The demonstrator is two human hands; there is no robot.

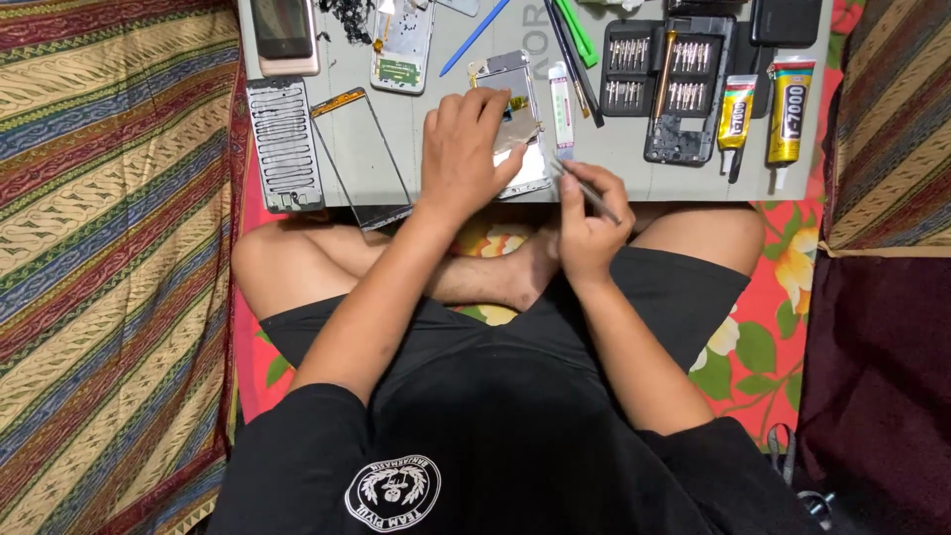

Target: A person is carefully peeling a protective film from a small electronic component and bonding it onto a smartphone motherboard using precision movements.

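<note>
Tweezers [586, 188] pinched in my right hand [586, 230], left hand [464, 149] pressing the open phone [515, 119] (glue tubes [763, 111] nearby) on the surface [436, 109].

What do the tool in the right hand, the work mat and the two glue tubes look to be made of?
Tool in the right hand: thin, grey, with a sheen, probably metal tweezers. Work mat: matte grey, flat, likely rubber or silicone. Glue tubes: glossy yellow printed bodies with dark caps, seemingly soft metal or plastic; the view cannot settle which.
</note>
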